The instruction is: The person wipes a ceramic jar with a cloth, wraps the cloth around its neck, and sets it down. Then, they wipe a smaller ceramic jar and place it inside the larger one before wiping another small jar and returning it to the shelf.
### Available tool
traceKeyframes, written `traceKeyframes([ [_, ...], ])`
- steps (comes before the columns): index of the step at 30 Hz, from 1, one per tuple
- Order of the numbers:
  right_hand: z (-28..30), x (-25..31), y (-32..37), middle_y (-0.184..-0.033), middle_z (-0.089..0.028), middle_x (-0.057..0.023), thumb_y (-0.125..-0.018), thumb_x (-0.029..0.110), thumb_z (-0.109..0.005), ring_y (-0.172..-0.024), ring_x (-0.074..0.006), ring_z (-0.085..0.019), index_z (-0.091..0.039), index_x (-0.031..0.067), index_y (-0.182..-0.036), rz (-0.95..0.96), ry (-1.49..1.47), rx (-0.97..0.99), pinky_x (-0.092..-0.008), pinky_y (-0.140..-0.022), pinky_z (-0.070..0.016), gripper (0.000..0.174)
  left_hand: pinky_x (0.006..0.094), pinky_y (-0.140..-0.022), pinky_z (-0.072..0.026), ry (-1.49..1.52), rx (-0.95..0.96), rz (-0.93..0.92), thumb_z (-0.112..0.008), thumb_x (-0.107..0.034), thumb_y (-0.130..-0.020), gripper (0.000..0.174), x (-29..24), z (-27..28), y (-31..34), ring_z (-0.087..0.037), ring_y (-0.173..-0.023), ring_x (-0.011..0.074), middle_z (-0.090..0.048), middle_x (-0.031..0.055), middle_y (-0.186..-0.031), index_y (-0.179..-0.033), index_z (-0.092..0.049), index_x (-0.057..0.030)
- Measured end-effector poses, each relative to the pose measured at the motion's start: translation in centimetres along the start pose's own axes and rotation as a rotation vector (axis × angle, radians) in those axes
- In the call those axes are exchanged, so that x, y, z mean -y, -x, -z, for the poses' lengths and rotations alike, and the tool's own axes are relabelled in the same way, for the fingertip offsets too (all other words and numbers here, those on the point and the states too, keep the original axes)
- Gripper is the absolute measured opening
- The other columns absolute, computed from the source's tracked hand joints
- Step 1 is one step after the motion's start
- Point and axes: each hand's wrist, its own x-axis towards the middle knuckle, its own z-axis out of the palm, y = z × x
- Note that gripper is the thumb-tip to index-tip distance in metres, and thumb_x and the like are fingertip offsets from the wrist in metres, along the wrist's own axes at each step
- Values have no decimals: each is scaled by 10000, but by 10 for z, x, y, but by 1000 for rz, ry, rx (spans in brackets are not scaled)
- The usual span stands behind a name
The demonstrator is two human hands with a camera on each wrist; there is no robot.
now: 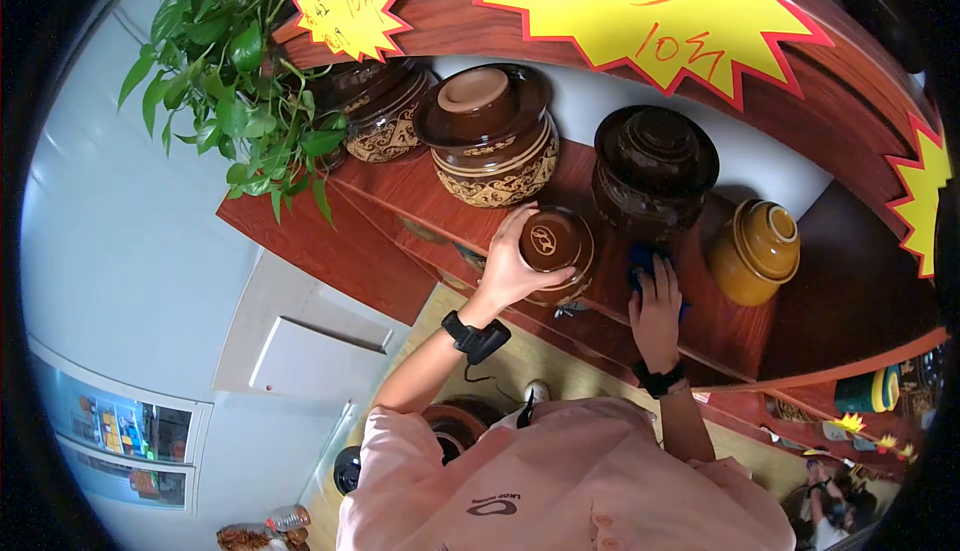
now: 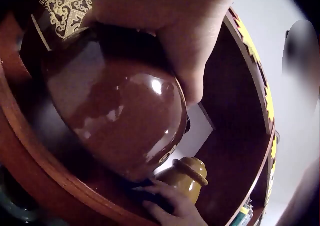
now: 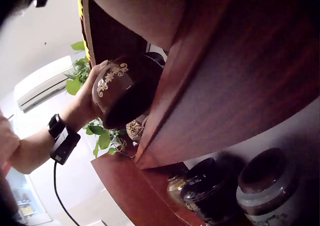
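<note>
My left hand (image 1: 515, 266) grips a glossy brown jar (image 1: 556, 241) with a light emblem on top, fingers on one side and thumb on the other. It is held tilted over the front of the shelf; in the right wrist view a pale floral pattern shows on the jar (image 3: 117, 83). My right hand (image 1: 656, 313) lies with extended fingers on a dark blue cloth (image 1: 642, 257) on the shelf board, partly covering it. In the left wrist view the right hand (image 2: 172, 203) is below the jar (image 2: 120, 101).
Behind the hands stand a patterned lidded jar (image 1: 495, 156), a dark jar (image 1: 650, 176) and a mustard-yellow jar (image 1: 755, 256) on the red-brown shelf (image 1: 725, 336). A leafy plant (image 1: 235, 81) hangs at left. More jars (image 3: 267, 186) stand on a lower shelf.
</note>
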Motion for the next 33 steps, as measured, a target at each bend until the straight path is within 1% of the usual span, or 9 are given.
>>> traceKeyframes([
  [6,3,3,-3,-1383,-396,-185,-849,113,-561,-1298,-346,-350,-554,-45,-1156,-7,-8,0,-472,-1021,-351,345,392,-1029,-401,-27,35,21,-877,-316,-545,875,14,-10,1,-507,-1203,333,-517,228,-1274,-1238,-490,52],
  [12,2,5,-3,-1374,-412,-173,-848,106,-567,-1292,-349,-360,-569,-37,-1129,-25,-40,-38,-462,-1039,-343,315,401,-1029,-400,-19,47,25,-878,-326,-543,888,24,-14,-1,-507,-1198,347,-512,245,-1270,-1243,-485,56],
  [15,1,5,-3,-1371,-418,-171,-848,103,-570,-1289,-349,-366,-576,-35,-1116,-30,-31,-38,-461,-1040,-343,301,401,-1030,-399,45,48,87,-878,-322,-543,887,25,-16,-1,-508,-1196,344,-515,243,-1267,-1244,-485,55],
  [21,0,7,-3,-1368,-422,-167,-850,104,-574,-1292,-347,-368,-579,-34,-1100,-49,-24,-49,-464,-1034,-349,285,404,-1028,-401,7,55,29,-877,-326,-549,887,36,-19,-5,-508,-1195,344,-515,243,-1263,-1246,-483,56],
  [24,0,8,-3,-1361,-428,-169,-848,101,-581,-1291,-351,-371,-577,-32,-1095,-55,-15,-50,-464,-1036,-351,281,432,-1036,-377,57,68,63,-861,-364,-555,870,38,-20,-5,-473,-1210,372,-500,241,-1275,-1218,-489,60],
  [27,0,9,-2,-1350,-436,-176,-843,87,-588,-1281,-361,-383,-574,-31,-1092,-57,-21,-75,-461,-1044,-349,276,434,-1035,-376,40,73,51,-862,-360,-554,855,39,-21,-7,-475,-1204,378,-507,239,-1266,-1205,-497,55],
  [30,-4,7,-1,-1341,-442,-183,-834,67,-594,-1264,-374,-400,-569,-34,-1088,-56,-40,-103,-461,-1048,-351,274,417,-1026,-392,11,99,34,-880,-337,-551,896,37,-17,-10,-495,-1192,359,-510,244,-1257,-1249,-475,51],
  [33,-5,7,-1,-1328,-455,-193,-830,51,-596,-1242,-386,-419,-567,-39,-1079,-50,-73,-124,-465,-1039,-362,267,421,-1026,-385,35,105,13,-881,-342,-551,904,45,-20,-11,-488,-1190,365,-506,245,-1255,-1253,-468,52],
])
